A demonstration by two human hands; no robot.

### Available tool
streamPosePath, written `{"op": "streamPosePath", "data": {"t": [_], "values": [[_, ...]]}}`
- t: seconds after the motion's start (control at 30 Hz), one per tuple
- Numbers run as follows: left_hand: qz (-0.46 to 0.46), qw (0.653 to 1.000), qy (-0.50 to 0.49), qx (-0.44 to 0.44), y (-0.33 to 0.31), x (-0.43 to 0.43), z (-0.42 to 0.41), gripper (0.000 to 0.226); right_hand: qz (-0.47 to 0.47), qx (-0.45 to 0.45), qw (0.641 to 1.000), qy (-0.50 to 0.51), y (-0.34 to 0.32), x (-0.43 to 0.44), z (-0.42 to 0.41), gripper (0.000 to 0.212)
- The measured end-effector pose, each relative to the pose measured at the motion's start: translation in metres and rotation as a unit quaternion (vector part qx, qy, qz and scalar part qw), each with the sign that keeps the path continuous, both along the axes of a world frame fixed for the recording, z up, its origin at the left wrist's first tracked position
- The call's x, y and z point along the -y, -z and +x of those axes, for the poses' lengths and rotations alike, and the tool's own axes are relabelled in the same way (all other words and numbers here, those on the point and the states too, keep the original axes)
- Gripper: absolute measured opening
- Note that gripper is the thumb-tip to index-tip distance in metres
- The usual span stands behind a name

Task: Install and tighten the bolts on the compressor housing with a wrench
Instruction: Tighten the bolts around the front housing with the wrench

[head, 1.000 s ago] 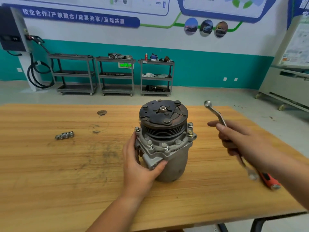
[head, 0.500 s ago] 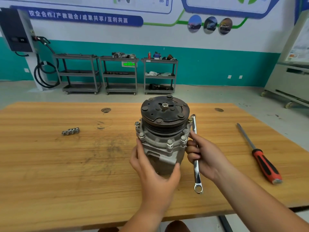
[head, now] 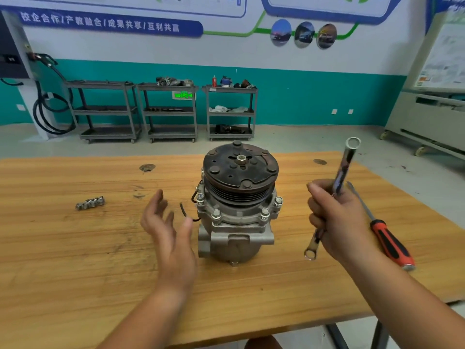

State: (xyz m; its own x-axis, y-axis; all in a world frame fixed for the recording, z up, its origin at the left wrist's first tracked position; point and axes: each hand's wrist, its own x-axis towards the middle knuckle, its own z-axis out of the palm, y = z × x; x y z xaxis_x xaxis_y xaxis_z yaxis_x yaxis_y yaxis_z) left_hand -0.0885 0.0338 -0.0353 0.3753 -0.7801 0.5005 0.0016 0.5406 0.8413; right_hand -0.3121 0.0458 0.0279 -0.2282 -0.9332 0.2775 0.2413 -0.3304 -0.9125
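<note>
A grey compressor [head: 236, 220] stands upright in the middle of the wooden table [head: 75, 260], its dark pulley disc on top. Several bolts [head: 216, 214] sit in the flange around its housing. My left hand [head: 168, 227] hovers just left of the compressor, fingers spread, touching nothing. My right hand [head: 337, 217] grips a double-ended ring wrench [head: 346, 162] by its middle, to the right of the compressor and clear of it. One ring end points up and away, the other hangs below my fist.
A screwdriver [head: 387, 241] with a red and black handle lies on the table behind my right hand. A small cluster of metal parts [head: 90, 203] lies at the left. Grey shelf carts [head: 168, 112] stand against the far wall.
My left hand has let go of the compressor and opened beside it. My right hand has lifted the wrench off the flange bolt and moved it to the right.
</note>
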Motion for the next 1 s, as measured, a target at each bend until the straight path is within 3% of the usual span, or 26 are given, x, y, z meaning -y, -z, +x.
{"op": "streamPosePath", "data": {"t": [0.1,0.2,0.27,0.37,0.53,0.73,0.9,1.0], "values": [[0.006,1.0,-0.025,0.01,-0.006,0.036,0.009,0.053,-0.066,-0.153,0.986,-0.016,0.001,-0.011,0.006,0.015],[0.032,0.998,-0.01,0.044,0.007,0.051,0.008,0.069,-0.088,-0.212,0.973,-0.034,0.003,-0.009,0.013,0.015],[0.047,0.997,0.028,0.06,0.018,0.051,0.009,0.067,-0.082,-0.236,0.968,-0.023,0.004,-0.005,0.014,0.018],[0.024,0.991,0.077,0.104,0.025,0.049,0.012,0.061,-0.065,-0.224,0.972,-0.015,0.003,0.0,0.013,0.018],[0.003,0.985,0.102,0.142,0.028,0.047,0.011,0.085,-0.075,-0.253,0.964,-0.026,-0.002,0.001,0.014,0.01],[0.021,0.986,0.095,0.135,0.023,0.045,0.013,0.105,-0.076,-0.26,0.963,-0.011,-0.001,0.0,0.013,0.02],[0.013,0.985,0.104,0.14,0.02,0.041,0.013,0.103,-0.072,-0.264,0.962,0.01,0.002,0.002,0.019,0.027],[0.002,0.982,0.119,0.149,0.019,0.04,0.014,0.098,-0.06,-0.259,0.964,0.018,0.003,-0.001,0.019,0.017]]}}
